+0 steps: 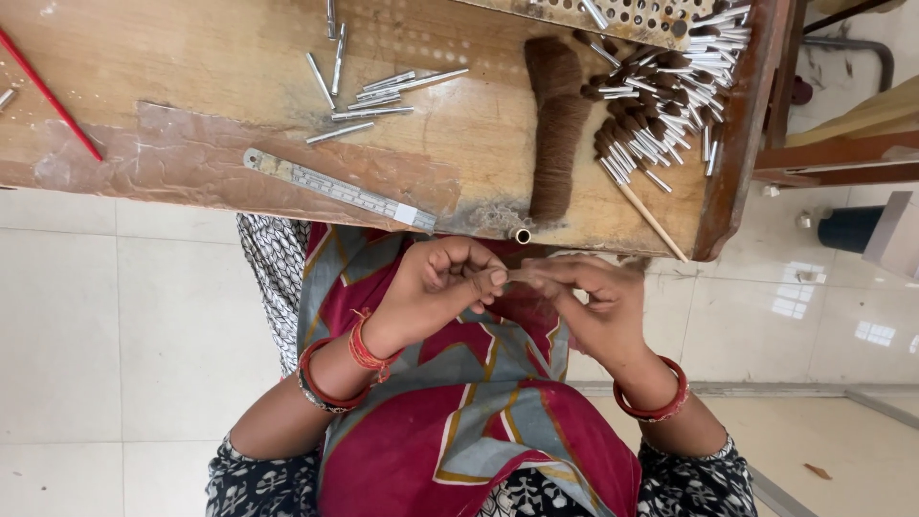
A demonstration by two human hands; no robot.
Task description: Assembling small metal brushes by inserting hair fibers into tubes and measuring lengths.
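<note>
My left hand [442,282] and my right hand [592,302] meet in front of my lap, just below the wooden table's edge [287,206]. Between their fingertips they pinch a small tuft of brown bristle [517,276]; whether a metal tube is on it I cannot tell. A long bundle of brown bristle hair [557,124] lies on the table just above my hands. A pile of short metal ferrules filled with brown hair [661,105] lies to the right of it. Several empty metal tubes [369,91] lie scattered at the table's middle.
A steel ruler [335,189] lies along the near table edge beside a small brass tube [522,235]. A thin wooden stick [651,220] points off the right corner. A red rod [48,96] lies at far left. A perforated board [632,14] sits at the top. White tiled floor lies around.
</note>
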